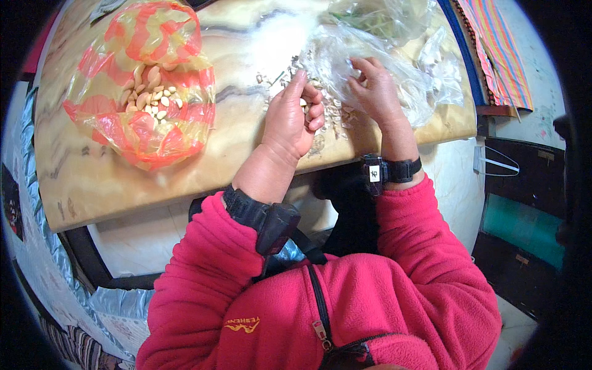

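Head view, L hand: left hand (290, 117) over table nr its front edge; thumb up & extended, fingers curled in, closed around a pale piece (303, 103), prob. a peeled clove; part of it shows betw. fingers, rest hidden.
R hand: right hand (377, 92) just R of left hand, a bit higher; fingers bent, thumb & index tips near each other. Can't tell if gripping anything small; a clear plastic bag (404, 77) lies right behind/beside it, contact unclear.
Scraps: peel scraps (333, 116) on table betw. & below both hands, more just beyond L thumb.
Cloves: pale/tan cloves (148, 86) well L of left hand, piled in open red-and-yellow bag (154, 31); tan ones mostly farther side, whiter ones nearer.
Other bags: bag w/ green stuff (382, 18) beyond right hand; small clear bag (447, 74) to its R, pale contents, too blurred to ID.
Table: marbled tabletop (237, 123), under both hands.
Wrists: blk strap w/ box (277, 227) below L hand; blk band (398, 171) below R hand.
Far R: striped cloth (496, 52), well beyond R hand, past table edge.
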Motion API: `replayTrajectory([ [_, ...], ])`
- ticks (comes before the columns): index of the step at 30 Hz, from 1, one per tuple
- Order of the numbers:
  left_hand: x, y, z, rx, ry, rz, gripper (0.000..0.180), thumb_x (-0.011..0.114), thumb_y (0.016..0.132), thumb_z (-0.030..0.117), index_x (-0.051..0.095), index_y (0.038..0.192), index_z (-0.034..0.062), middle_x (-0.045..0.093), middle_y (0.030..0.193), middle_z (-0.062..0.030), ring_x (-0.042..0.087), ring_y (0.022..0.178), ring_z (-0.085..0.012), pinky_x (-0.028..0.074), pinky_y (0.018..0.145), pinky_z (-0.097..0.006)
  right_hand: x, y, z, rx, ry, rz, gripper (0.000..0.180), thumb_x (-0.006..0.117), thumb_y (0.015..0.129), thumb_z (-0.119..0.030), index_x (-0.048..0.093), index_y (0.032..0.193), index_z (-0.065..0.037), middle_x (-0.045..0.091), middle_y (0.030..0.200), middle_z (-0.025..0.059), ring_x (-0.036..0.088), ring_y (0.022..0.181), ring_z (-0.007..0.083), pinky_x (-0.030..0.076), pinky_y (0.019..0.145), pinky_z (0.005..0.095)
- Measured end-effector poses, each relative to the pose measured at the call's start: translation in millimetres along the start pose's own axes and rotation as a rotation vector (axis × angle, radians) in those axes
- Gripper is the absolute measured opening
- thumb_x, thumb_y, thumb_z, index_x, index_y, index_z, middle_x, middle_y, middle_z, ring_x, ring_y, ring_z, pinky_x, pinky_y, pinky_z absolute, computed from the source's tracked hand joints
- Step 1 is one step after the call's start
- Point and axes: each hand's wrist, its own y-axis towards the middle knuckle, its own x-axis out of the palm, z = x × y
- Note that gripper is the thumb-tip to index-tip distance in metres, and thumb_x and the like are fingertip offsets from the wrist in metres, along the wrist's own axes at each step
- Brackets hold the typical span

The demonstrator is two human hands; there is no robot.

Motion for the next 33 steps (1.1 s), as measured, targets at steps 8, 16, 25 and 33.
replayTrajectory([
  [8, 2, 0, -1, 0.058, 0.04, 0.056, 0.027, 0.055, 0.09, 0.029, 0.052, 0.081, 0.0032, 0.05, 0.071, -0.0058, 0.044, 0.052, -0.0119, 0.034, 0.042, -0.023, 4, 24, -26, -0.065, -0.306, -0.118, 0.055, 0.069, 0.07, -0.043, 0.058, 0.11, -0.007, 0.059, 0.1, 0.0194, 0.061, 0.087, 0.0362, 0.05, 0.074, 0.0436],
  [16, -2, 1, 1, 0.061, 0.085, 0.005, 0.023, 0.054, 0.091, 0.025, 0.056, 0.094, 0.0027, 0.049, 0.068, -0.0013, 0.043, 0.053, -0.0085, 0.034, 0.043, -0.022, 15, 66, -44, -0.002, -0.432, -0.326, 0.054, 0.065, 0.073, -0.049, 0.058, 0.101, -0.004, 0.064, 0.092, 0.0211, 0.063, 0.085, 0.0352, 0.05, 0.072, 0.0427],
  [25, -2, -2, 9, 0.102, 0.069, -0.019, 0.018, 0.051, 0.09, 0.015, 0.055, 0.102, 0.0023, 0.05, 0.07, -0.0023, 0.044, 0.054, -0.0086, 0.035, 0.043, -0.021, -37, 31, -11, -0.052, 0.275, -0.177, 0.031, 0.066, 0.081, -0.017, 0.059, 0.108, -0.005, 0.064, 0.087, 0.0133, 0.063, 0.076, 0.022, 0.05, 0.067, 0.03],
  [33, 2, -5, 6, 0.103, 0.214, -0.056, 0.016, 0.05, 0.088, 0.008, 0.056, 0.102, 0.0017, 0.051, 0.068, -0.0019, 0.043, 0.051, -0.0065, 0.035, 0.041, -0.02, -60, -55, -12, -0.043, -0.1, -0.197, 0.022, 0.066, 0.077, -0.013, 0.062, 0.098, -0.007, 0.061, 0.087, 0.0102, 0.061, 0.074, 0.0256, 0.049, 0.066, 0.0349],
])
